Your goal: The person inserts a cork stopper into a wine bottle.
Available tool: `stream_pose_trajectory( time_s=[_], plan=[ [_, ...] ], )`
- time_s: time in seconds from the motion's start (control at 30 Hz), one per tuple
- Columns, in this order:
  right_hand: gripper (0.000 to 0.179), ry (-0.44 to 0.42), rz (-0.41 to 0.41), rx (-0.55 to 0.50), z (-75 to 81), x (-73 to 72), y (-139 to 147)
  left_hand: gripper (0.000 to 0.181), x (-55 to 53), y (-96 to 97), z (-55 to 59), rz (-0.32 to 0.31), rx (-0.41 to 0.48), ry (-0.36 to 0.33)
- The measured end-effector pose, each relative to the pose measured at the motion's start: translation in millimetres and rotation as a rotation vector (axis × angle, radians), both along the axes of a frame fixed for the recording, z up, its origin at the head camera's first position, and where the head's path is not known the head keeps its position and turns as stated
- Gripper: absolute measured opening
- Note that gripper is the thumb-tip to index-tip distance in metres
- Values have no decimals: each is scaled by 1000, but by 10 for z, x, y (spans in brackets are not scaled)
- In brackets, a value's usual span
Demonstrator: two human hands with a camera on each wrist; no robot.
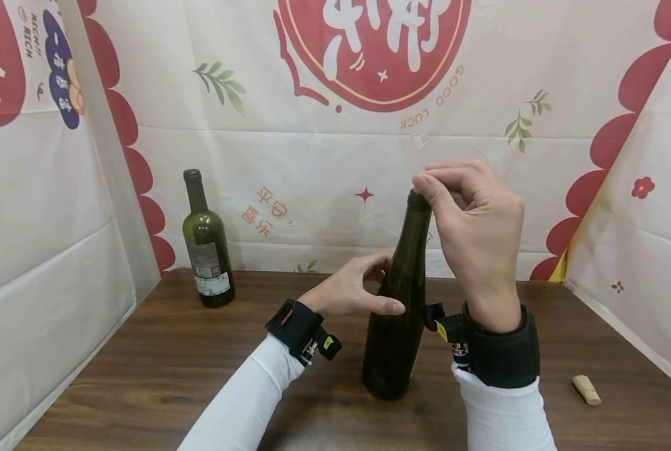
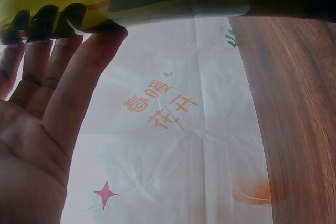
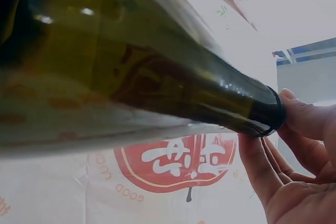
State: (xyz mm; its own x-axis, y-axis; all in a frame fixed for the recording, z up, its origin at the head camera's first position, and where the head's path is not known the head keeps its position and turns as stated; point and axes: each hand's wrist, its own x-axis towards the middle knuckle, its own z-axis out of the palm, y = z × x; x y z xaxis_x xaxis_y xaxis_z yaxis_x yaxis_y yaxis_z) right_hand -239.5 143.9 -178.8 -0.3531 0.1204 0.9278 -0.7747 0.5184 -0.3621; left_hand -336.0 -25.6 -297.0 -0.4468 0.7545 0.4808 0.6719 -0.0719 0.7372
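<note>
On my feed, the left hand (image 1: 353,291) has fingers wrapped round a bottle (image 1: 393,341); the right hand's (image 1: 479,219) pinch its mouth. A cork (image 1: 586,390) lies toward the table's (image 1: 144,376) right edge.

Left counter (image 1: 144,363): passable between labelled bottle (image 1: 204,235) and left sleeve (image 1: 245,398)
Middle: dark bottle (image 1: 394,351) blocks
Near right: cork (image 1: 586,389), low obstacle
Far edge: cloth wall (image 1: 335,213) blocks

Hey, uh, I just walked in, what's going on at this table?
Someone's left hand is gripping a dark green wine bottle on the wooden table, while their right hand pinches at its mouth. Whether a stopper sits under that hand is hidden. A loose cork lies off to the right, and a second wine bottle stands at the back left, untouched.
</note>
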Motion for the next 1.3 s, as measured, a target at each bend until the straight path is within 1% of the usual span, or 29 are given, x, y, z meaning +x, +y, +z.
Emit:
stream_pose_trajectory(
  time_s=[0.17,0.47,0.63,0.77,0.87,1.03,1.3],
  plan=[
    [18,1,-2,-10,-5,-3,-9,61,-7,4,-5,-10,8,-2],
    [20,-23,-5,-27,-16,10,9,60,-4,16,-3,-12,8,-2],
    [21,-26,2,-22,-34,11,15,63,5,15,-9,-17,10,-9],
    [20,-9,22,-19,-48,-8,10,62,6,6,-12,-7,9,-4],
    [19,4,43,-16,-54,-20,13,59,10,-1,-7,12,1,6],
    [17,-3,74,-5,-66,-18,30,56,27,-9,1,31,-10,6],
    [19,-16,86,14,-78,-8,49,59,23,-5,-5,25,-9,5]
  ],
)
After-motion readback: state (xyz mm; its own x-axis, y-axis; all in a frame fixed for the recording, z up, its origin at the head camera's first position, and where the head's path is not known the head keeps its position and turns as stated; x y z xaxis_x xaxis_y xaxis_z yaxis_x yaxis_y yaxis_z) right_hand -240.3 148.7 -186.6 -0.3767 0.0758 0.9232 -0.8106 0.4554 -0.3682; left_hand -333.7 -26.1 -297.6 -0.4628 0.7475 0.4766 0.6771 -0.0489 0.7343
